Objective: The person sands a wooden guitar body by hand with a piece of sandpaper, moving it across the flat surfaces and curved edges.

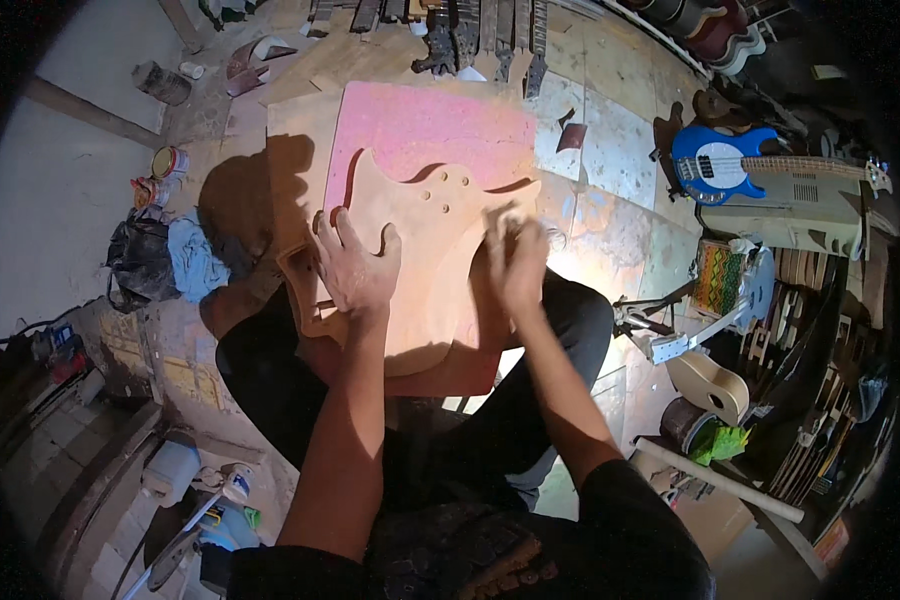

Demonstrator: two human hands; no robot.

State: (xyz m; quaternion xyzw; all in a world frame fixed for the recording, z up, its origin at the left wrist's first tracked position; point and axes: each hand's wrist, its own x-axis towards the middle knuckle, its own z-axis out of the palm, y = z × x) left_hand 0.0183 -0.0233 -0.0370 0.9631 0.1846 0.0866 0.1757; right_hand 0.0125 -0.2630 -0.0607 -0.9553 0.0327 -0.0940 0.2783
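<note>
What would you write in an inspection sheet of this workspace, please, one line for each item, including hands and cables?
Surface: pink rectangular board, dusty-looking, under the work.
Job's things: pale wooden guitar body with two pointed horns, lying on the board; small round holes near its top.
Clutter: light-blue crumpled cloth and black crumpled bag, left of the board.
Hands: left hand spread on the body's left part; right hand at its right edge, blurred, grip unclear.
Cables: thin dark cord-like line at far left; too small to confirm.
Surroundings: blue electric guitar with white pickguard and pale wooden acoustic guitar body, both at right.
</note>
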